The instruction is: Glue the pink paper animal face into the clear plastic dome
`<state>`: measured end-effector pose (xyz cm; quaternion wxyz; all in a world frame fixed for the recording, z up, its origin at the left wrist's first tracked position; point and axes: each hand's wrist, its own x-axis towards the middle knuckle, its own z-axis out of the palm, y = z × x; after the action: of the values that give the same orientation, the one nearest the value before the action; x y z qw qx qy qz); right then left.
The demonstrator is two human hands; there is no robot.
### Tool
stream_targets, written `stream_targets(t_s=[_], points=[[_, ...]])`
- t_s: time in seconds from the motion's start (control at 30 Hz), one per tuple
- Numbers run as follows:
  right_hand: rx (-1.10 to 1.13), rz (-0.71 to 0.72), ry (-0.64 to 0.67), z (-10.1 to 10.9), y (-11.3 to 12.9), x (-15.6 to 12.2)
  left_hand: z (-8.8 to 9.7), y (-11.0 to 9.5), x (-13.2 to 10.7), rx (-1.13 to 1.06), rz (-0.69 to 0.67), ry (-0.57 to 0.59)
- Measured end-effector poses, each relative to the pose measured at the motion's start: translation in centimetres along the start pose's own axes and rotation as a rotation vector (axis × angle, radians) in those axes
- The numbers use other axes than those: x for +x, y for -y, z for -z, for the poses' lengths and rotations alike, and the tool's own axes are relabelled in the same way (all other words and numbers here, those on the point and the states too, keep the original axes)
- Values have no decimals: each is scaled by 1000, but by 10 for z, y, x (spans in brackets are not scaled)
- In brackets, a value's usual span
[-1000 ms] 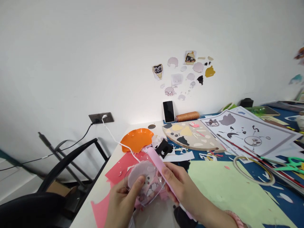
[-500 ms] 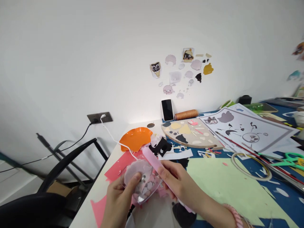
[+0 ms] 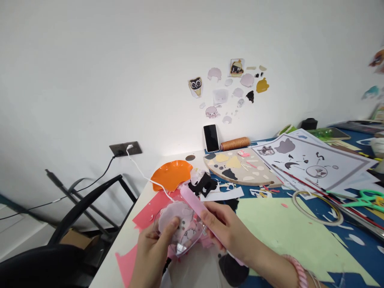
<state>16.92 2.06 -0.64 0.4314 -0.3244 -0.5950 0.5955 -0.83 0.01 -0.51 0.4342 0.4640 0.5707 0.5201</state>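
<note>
My left hand [image 3: 156, 244] has its thumb pressed on a round clear plastic piece [image 3: 181, 250], with a pale pink sheep-face cutout [image 3: 171, 216] on or inside it. My right hand [image 3: 223, 228] is closed around a long, smooth pink bar [image 3: 192, 200], which slants from upper left to lower right. The bar lies close beside the clear piece's right edge; whether they touch is unclear. A white cable [image 3: 150, 181] runs from the wall socket down behind the cutout, where its end is hidden. Red-pink paper [image 3: 147, 214] lies below my left hand.
An orange dish [image 3: 171, 176] and black paper scraps [image 3: 207, 184] lie beyond my hands. Rightward are a fan-shaped board [image 3: 261, 164], pale green paper [image 3: 270, 228], a tape roll [image 3: 295, 204], printed sheets [image 3: 312, 160] and green-handled scissors [image 3: 367, 202]. A black chair [image 3: 57, 228] stands left.
The clear piece with the sheep-face cutout has shifted slightly right and tilted a little. Both hands keep their holds; the view has moved slightly.
</note>
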Motion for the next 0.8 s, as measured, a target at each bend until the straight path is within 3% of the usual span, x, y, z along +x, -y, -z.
stream_targets(t_s=[0.43, 0.8], points=[[-79, -5, -1, 5, 1, 2, 1, 6, 1, -22, 57, -4], [-47, -60, -39, 3, -1, 5, -5, -6, 0, 72, 54, -57]])
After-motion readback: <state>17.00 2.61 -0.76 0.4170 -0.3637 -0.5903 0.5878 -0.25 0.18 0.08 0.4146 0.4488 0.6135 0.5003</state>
